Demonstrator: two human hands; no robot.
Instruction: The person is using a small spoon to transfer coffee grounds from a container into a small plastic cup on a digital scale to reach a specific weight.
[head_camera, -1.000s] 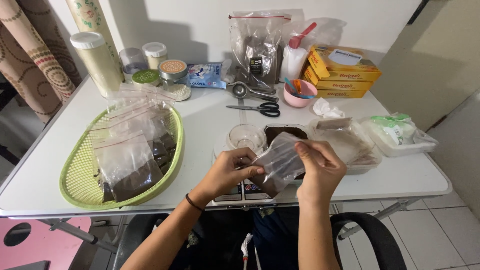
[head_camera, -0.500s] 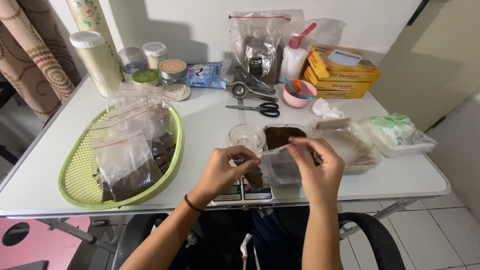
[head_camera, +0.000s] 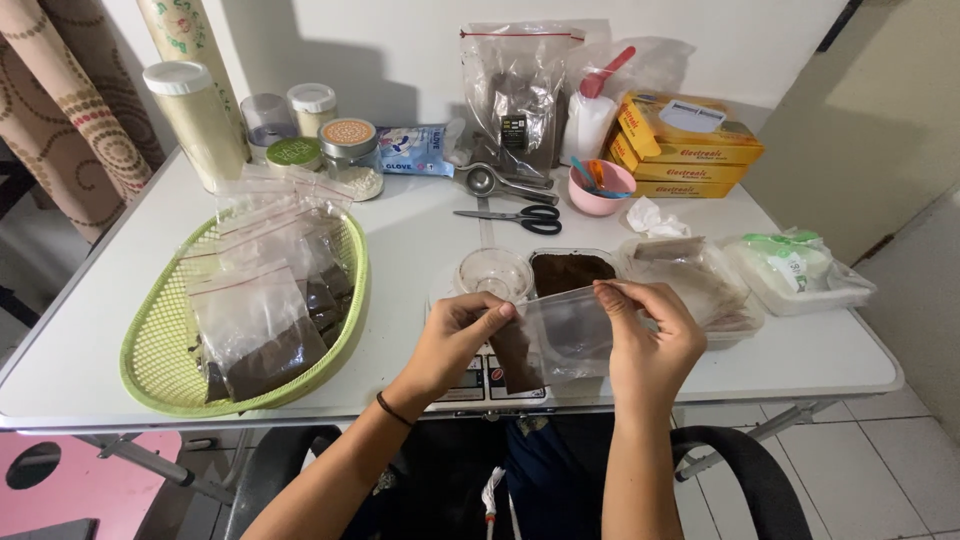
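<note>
My left hand (head_camera: 455, 340) and my right hand (head_camera: 650, 340) each pinch a top corner of a small clear zip bag (head_camera: 560, 340) with dark brown powder in its lower left corner. The bag hangs upright between them, just above a small digital scale (head_camera: 485, 385) at the table's front edge. Behind the bag stand a clear empty cup (head_camera: 493, 272) and a square tub of dark powder (head_camera: 570, 270).
A green oval basket (head_camera: 160, 350) at the left holds several filled zip bags (head_camera: 265, 330). Scissors (head_camera: 520, 217), a metal squeezer (head_camera: 500, 183), a pink bowl (head_camera: 598, 190), yellow boxes (head_camera: 685, 150), jars (head_camera: 205, 120) and plastic trays (head_camera: 800, 275) crowd the back and right.
The bag was tilted and held more by my right hand a second ago. Both hands have turned it upright and now grip its top corners, stretched flat between them.
</note>
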